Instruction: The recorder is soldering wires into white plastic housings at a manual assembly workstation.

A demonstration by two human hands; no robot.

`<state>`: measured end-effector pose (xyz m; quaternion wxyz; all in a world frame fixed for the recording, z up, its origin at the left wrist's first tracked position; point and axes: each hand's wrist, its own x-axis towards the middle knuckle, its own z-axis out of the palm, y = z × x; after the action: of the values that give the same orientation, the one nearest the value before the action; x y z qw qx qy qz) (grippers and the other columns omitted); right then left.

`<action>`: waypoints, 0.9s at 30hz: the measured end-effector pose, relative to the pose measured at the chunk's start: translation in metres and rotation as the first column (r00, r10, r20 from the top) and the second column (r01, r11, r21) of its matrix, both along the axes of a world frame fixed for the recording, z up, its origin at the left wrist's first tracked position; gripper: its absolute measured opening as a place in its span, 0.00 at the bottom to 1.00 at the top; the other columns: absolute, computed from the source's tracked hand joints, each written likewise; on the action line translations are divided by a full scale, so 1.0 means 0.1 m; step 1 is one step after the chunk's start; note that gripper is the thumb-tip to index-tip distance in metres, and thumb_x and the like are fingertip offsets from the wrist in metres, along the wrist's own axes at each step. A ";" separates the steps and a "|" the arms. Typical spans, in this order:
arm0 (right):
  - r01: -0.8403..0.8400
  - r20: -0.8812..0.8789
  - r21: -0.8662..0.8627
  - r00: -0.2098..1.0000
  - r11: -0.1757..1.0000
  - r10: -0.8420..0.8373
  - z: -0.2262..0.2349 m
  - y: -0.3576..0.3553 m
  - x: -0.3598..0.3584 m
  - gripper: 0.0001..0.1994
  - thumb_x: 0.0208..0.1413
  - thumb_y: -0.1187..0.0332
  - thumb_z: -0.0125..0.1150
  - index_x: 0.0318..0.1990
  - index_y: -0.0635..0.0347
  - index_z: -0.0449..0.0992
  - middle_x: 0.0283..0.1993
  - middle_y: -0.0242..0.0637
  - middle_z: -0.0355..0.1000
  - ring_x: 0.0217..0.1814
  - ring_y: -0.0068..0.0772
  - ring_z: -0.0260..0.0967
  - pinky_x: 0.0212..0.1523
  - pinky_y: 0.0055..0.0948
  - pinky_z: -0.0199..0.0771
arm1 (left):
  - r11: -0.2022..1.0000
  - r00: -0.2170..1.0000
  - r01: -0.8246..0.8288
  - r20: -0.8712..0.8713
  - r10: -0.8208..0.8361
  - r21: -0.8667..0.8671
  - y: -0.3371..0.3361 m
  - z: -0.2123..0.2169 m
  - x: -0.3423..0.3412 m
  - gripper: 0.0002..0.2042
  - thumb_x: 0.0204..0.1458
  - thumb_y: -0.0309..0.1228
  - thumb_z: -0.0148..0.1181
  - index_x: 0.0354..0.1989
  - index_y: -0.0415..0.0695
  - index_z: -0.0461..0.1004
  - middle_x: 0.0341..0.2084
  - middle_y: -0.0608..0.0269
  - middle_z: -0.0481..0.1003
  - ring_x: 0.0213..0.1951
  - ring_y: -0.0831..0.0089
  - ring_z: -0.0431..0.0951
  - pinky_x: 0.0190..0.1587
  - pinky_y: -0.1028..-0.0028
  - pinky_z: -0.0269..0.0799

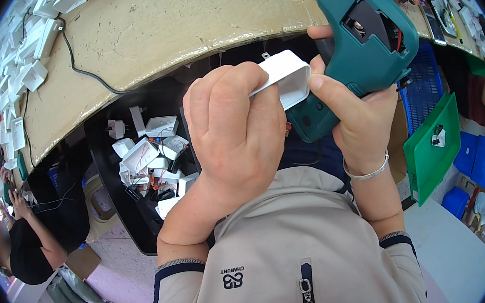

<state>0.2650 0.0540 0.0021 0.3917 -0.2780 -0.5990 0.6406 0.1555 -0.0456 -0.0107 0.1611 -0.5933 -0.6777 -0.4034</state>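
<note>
The left hand point(237, 128) is closed around 1 white box point(288, 67), its fingers curled over the near side; the right hand point(363, 118) is wrapped around the handle of a green drill point(363, 29), its thumb lying against the box's open end; the box is thus between the 2 hands, just beyond the near edge of the table point(181, 22) and over the dark gap beside the person's lap; the drill is tilted, its chuck over the table and its foot toward the lap, with inner parts showing through a gap in its side; a bracelet point(369, 173) circles the right wrist; left of the left forearm, a black bin point(120, 214) holds white cases point(139, 156), wires and small dark parts; more white cases are heaped along the table's left end, near a black cord point(73, 60) that runs to its edge; wires and black parts lie at its right end, beside a phone point(434, 26); below that end are a blue basket point(422, 82) and a tilted green tray point(434, 152); at far left, a co-worker's arm point(51, 245) reaches toward the table.
</note>
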 end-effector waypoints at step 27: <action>-0.028 -0.088 -0.041 0.996 0.999 0.024 0.04 -0.13 0.08 0.29 0.43 0.80 0.57 0.56 0.69 0.56 0.52 0.53 0.62 0.49 0.45 0.68 0.46 0.38 0.73 | 0.999 0.826 0.032 0.561 -0.047 0.035 -0.12 -0.06 -0.11 0.05 0.37 0.19 0.61 0.25 0.39 0.75 0.32 0.60 0.68 0.31 0.73 0.70 0.32 0.77 0.67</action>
<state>0.2732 0.0409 0.0066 0.4030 -0.2503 -0.5713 0.6698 0.1447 -0.0571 -0.0163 -0.0465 -0.4604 -0.6778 -0.5714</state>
